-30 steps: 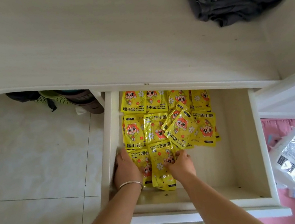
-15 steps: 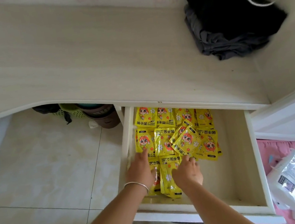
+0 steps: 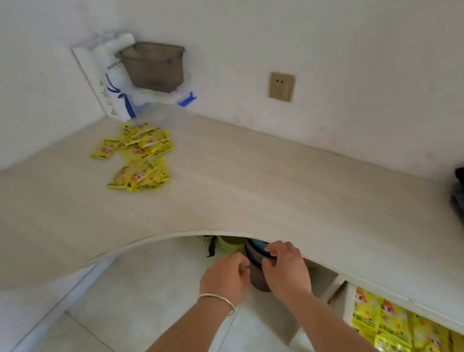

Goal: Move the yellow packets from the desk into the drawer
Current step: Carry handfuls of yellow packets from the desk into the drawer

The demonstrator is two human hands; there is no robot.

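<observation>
Both hands empty, left hand [image 3: 226,275] and right hand [image 3: 286,268] with fingers loosely curled. Packets [image 3: 138,157] lie on the tabletop [image 3: 255,178], well beyond either grip, up-left. Reach across, gather several at once, carry to the drawer [image 3: 404,331] at lower right.

- Two bare forearms come up from the lower edge of the view, with no sleeves visible on either.
- The left hand [image 3: 226,278] is bare: no glove, and no ring can be made out on the fingers that show.
- A thin, plain silver-coloured bangle [image 3: 216,301] circles the left wrist; it is smooth, with no charms or stones visible.
- The right hand [image 3: 286,268] is bare too, and its wrist carries no band or watch.
- Fingernails are short; whether they are painted cannot be told.
</observation>
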